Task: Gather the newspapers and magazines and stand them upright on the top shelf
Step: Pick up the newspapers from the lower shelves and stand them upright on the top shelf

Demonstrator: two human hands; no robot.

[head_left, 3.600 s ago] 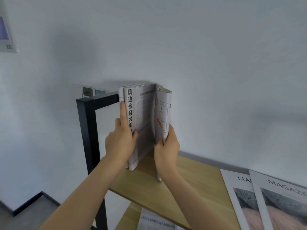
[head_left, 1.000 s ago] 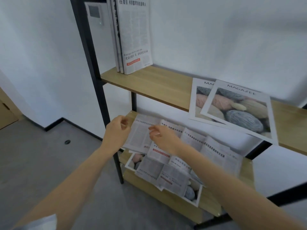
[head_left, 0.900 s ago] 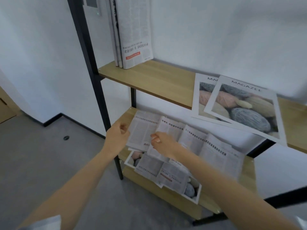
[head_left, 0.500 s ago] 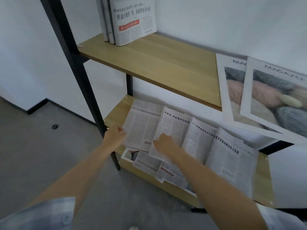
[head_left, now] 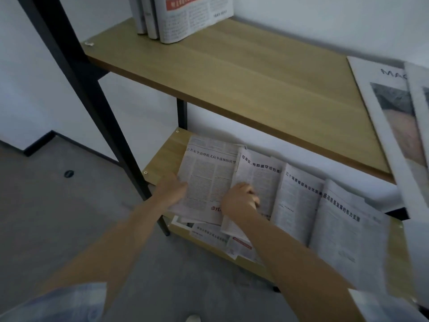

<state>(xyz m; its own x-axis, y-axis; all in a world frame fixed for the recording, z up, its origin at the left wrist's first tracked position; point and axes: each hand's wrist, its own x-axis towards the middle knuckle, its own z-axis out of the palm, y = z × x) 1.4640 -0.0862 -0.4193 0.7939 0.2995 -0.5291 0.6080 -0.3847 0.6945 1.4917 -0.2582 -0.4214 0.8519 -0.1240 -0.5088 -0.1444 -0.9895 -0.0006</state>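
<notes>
Item: newspapers, lower shelf, centre of frame. Several folded newspapers lie fanned and overlapping on the lower shelf (head_left: 162, 156).

Left hand (head_left: 170, 190): at the left edge of the leftmost newspaper (head_left: 206, 180), fingers tucked at or under the edge; whether it grips cannot be told.

Right hand (head_left: 239, 201): fingers curled on the second newspaper (head_left: 255, 180), apparently pinching its edge.

Already placed: standing newspapers (head_left: 181, 17), upper centre, upright on the top shelf (head_left: 255, 73).

Still flat: magazines (head_left: 394, 108), upper right, lying on the top shelf and overhanging its front edge.

Risk: the sheets overlap, so lifting one may drag its neighbours off the shelf front. Loose folded pages may splay or slip from a one-edge hold. The overhanging magazines could be knocked down when a raised paper passes them.

Change from the frame half a second earlier: the view is lower and closer, both hands sit further onto the papers, and the right hand's fingers are more tightly curled.
</notes>
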